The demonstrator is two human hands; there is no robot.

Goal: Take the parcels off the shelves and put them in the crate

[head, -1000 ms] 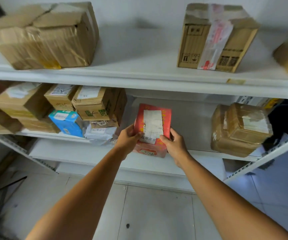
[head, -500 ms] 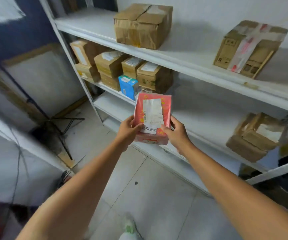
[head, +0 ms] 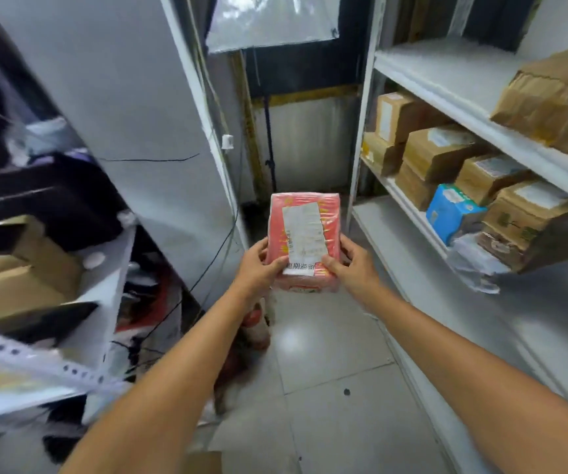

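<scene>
A red parcel (head: pixel 304 234) with a white shipping label is held upright in front of me, clear of the shelves. My left hand (head: pixel 258 265) grips its lower left edge and my right hand (head: pixel 354 265) grips its lower right edge. On the white shelves (head: pixel 422 230) at the right remain several brown cardboard parcels (head: pixel 436 152), a blue parcel (head: pixel 450 210) and a larger brown box (head: pixel 556 100) on the upper shelf. No crate is in view.
A white panel (head: pixel 132 107) and a cluttered rack (head: pixel 36 268) with cardboard and dark items stand at the left. A narrow tiled aisle (head: pixel 327 388) runs between them and the shelves. Cables hang near the panel; a dark doorway area lies ahead.
My view has swung left, away from facing the shelves, and the red parcel came off the shelf with both hands, now held over the aisle floor.
</scene>
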